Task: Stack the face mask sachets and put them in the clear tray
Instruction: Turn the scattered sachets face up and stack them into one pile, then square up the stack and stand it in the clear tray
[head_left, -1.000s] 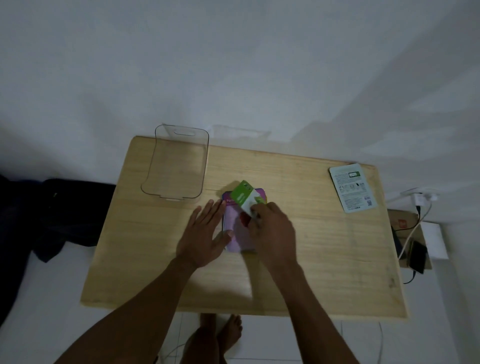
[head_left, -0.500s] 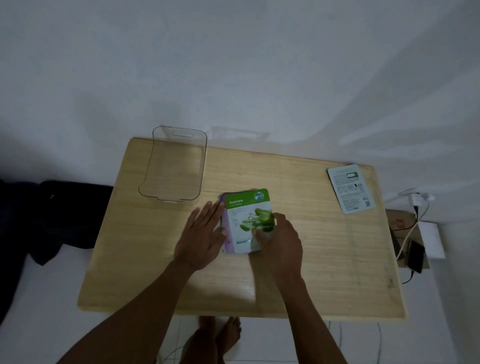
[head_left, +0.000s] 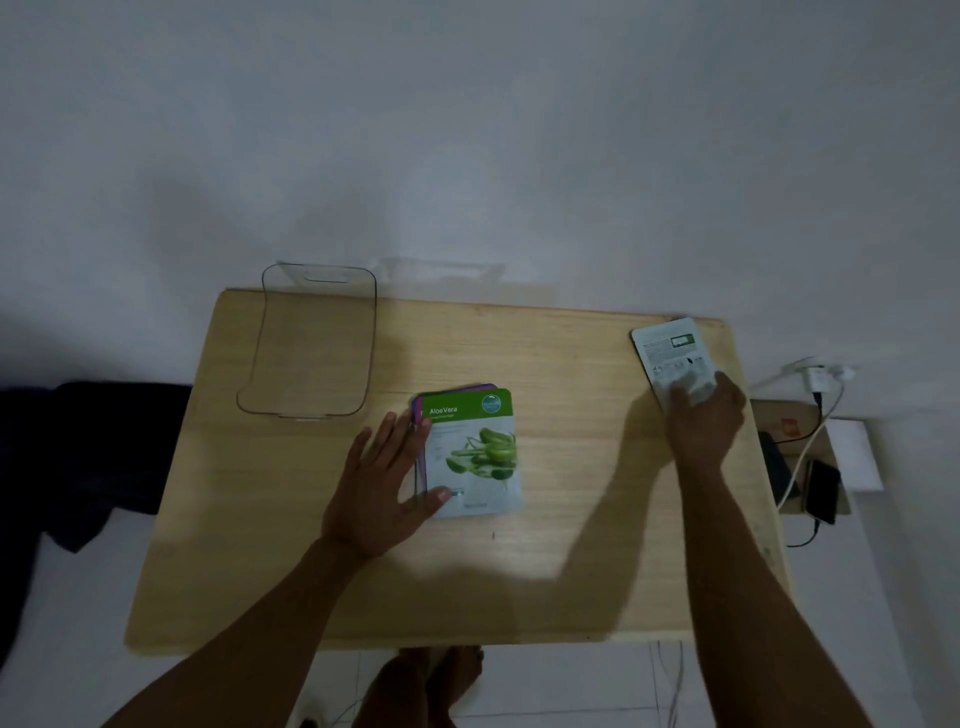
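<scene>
A small stack of face mask sachets lies at the middle of the wooden table (head_left: 270, 545), topped by a green and white Aloe Vera sachet (head_left: 474, 457) with purple sachets (head_left: 418, 410) peeking out beneath. My left hand (head_left: 382, 483) rests flat against the stack's left edge, fingers spread. At the far right corner lies a white sachet (head_left: 670, 353), back side up. My right hand (head_left: 706, 421) lies on its near end, fingers laid over it. The clear tray (head_left: 311, 343) stands empty at the far left.
Beside the table's right edge sits a low stand with a phone (head_left: 821, 491), a charger (head_left: 818, 376) and cables. Dark cloth (head_left: 83, 457) lies on the floor to the left. A white wall runs behind the table. My feet show under the near edge.
My right hand laid the Aloe Vera sachet flat on the stack, let go, and reached right to the white sachet at the far corner. The left hand stayed beside the stack.
</scene>
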